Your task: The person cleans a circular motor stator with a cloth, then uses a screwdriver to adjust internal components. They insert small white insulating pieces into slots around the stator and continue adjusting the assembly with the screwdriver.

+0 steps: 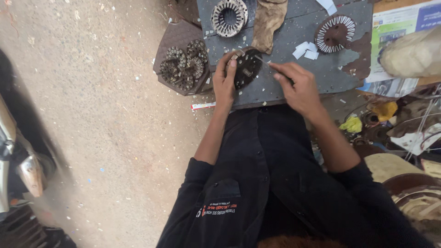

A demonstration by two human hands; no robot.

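My left hand (pixel 225 79) grips a dark round slotted metal core (pixel 248 68), tilted on the near edge of a grey work board (pixel 294 41). My right hand (pixel 297 86) pinches a thin tool (pixel 265 61) whose tip touches the core's right rim. Small white paper strips (pixel 306 50) lie on the board just beyond my right hand.
Two more ring-shaped cores, one silver (pixel 228 17) and one rusty (pixel 335 33), rest at the back of the board beside a brown rag (pixel 268 20). A brown tray (pixel 177 39) of several small cores sits left. Cluttered parts and yellow cloth (pixel 383 110) lie right. Concrete floor (pixel 92 92) spreads left.
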